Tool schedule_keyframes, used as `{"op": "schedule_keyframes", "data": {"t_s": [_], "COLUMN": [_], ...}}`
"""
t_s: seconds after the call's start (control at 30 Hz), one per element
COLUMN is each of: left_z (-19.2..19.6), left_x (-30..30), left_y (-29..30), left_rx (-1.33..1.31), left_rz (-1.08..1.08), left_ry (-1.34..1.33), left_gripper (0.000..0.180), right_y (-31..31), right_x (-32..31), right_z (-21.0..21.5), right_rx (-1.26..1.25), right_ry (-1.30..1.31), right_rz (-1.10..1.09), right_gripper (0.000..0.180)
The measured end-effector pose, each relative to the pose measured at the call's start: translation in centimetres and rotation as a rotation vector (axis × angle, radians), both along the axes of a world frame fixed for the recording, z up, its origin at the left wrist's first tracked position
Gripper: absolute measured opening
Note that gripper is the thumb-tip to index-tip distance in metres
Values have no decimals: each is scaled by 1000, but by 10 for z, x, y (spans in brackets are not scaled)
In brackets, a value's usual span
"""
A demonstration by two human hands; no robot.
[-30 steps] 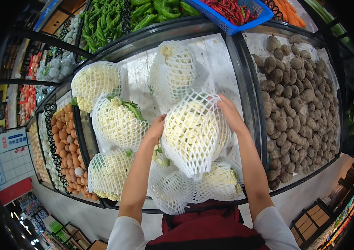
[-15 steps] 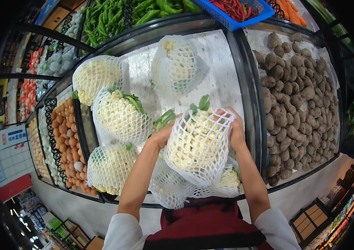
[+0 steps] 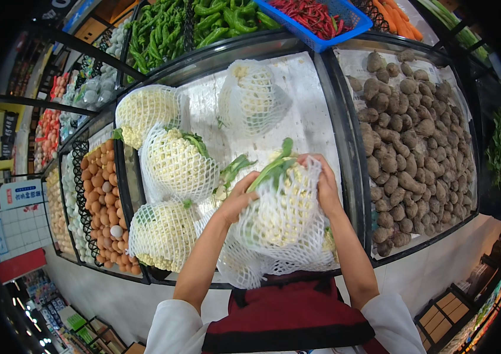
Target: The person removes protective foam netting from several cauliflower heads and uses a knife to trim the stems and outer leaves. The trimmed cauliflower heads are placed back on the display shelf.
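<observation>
A cauliflower (image 3: 274, 215) in a white foam net is held between my two hands at the front of the bin. My left hand (image 3: 240, 199) is closed at its left side, fingers by a long green leaf stalk (image 3: 274, 172) that sticks out of the net's opening. On the other side, my right hand (image 3: 322, 187) grips the net's upper right edge, some fingertips hidden behind it. More netted cauliflowers lie partly covered beneath the held one. A loose leafy piece (image 3: 233, 171) lies just beyond my left hand.
Netted cauliflowers (image 3: 182, 162) line the bin's left side, and another (image 3: 250, 97) sits farther back. A black divider (image 3: 348, 118) separates brown taro-like roots (image 3: 416, 141) at right. Eggs (image 3: 103, 200) are at left; green peppers (image 3: 162, 29) and a blue basket (image 3: 321, 42) of red chilies stand behind.
The held cauliflower has turned and sits a little lower, and its leaf stalk now shows along the top. My left fingers have come round onto its upper left side. The view has shifted slightly.
</observation>
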State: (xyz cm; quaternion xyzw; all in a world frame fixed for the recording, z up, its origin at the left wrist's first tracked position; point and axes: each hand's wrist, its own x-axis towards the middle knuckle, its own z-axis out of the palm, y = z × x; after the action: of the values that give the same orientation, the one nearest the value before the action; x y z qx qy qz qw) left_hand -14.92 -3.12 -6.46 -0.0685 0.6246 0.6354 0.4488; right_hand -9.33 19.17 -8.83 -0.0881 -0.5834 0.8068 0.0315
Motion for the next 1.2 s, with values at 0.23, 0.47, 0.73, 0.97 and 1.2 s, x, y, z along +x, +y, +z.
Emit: {"op": "schedule_keyframes", "data": {"t_s": [0.23, 0.47, 0.73, 0.97, 1.2], "left_z": [56, 86, 104, 120, 126], "left_x": [33, 65, 88, 88, 81], "left_y": [-16, -38, -46, -43, -41], "left_rx": [-73, -155, -200, -246, -304], "left_rz": [253, 433, 450, 372, 285], "left_ry": [503, 721, 855, 944, 984], "left_gripper": [31, 36, 42, 37, 35], "right_y": [4, -17, -35, -29, -19], "right_x": [20, 48, 43, 41, 33], "right_z": [97, 174, 181, 183, 180], "right_rx": [755, 612, 922, 1164, 1347], "right_ry": [54, 347, 411, 656, 805], "right_rz": [-164, -228, -70, -2, 133], "right_gripper": [48, 23, 18, 23, 10]}}
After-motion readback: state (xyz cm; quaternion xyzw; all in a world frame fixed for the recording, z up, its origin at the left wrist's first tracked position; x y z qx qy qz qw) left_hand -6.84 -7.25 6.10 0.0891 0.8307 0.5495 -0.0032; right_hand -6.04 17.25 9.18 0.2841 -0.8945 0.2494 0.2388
